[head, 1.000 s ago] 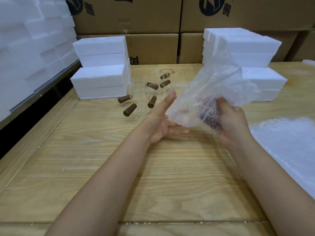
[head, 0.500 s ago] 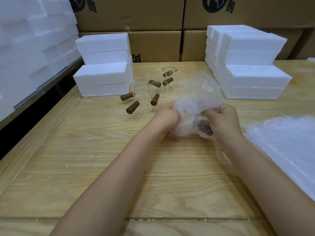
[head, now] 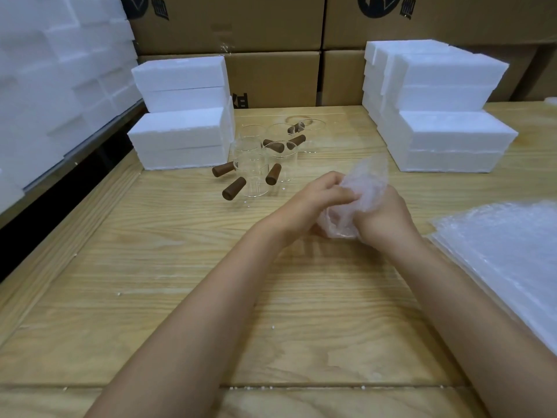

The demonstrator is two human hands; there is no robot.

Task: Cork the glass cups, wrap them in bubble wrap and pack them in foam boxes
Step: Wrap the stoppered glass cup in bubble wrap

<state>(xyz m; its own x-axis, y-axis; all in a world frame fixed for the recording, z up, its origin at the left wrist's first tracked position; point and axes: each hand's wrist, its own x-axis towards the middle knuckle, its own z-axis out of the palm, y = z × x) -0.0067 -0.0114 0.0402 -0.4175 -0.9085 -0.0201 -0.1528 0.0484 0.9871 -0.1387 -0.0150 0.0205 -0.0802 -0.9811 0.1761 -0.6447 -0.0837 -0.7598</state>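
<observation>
Left hand (head: 319,200) and right hand (head: 387,220) both clutch the bubble wrap bundle (head: 366,188) — slacken and it may unfurl; swing forward and the glass cups (head: 253,176) beyond the left hand could topple.

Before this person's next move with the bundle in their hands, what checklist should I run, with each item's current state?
1. Grip on the bundle: ok. The left hand and right hand both hold the bubble-wrap bundle.
2. Cup fully covered: cannot tell; nothing inside the wrap can be made out.
3. Cork fitted: cannot tell; hidden.
4. Open foam box ready: not ok; the left foam stack and right foam stack look closed.
5. Next cups at hand: ok; unwrapped glass cups stand beyond the left hand.
6. Spare wrap: ok; wrap sheets lie at the right.
</observation>
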